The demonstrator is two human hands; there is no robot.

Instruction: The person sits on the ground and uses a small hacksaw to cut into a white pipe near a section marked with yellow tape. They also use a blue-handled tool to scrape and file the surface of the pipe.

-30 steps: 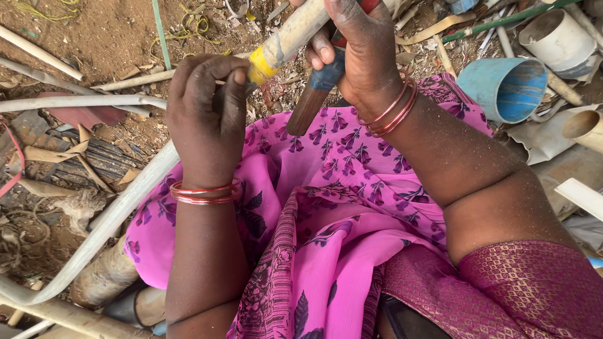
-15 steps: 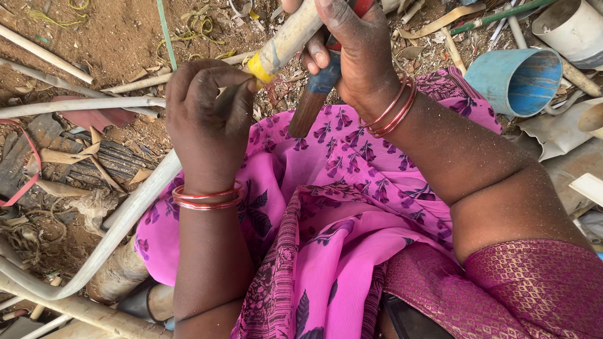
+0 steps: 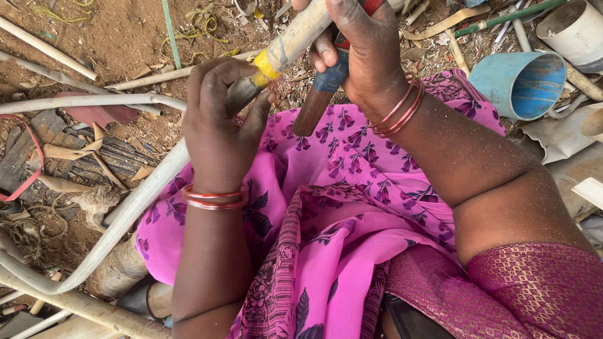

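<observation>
the dirty pipe [image 3: 290,43] with the yellow band is clenched up top in the right hand [image 3: 364,47] along with a blue-handled tool [image 3: 321,88], its lower end pinched by the left hand [image 3: 220,119] over the pink lap, so prob best kept braced while it's worked

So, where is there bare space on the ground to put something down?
The freest patch is the bare dirt at upper left, between the thin white rod and the green stick. The right side is crowded by the blue pipe piece and white scraps. The left hand and right hand hold a pipe.
</observation>
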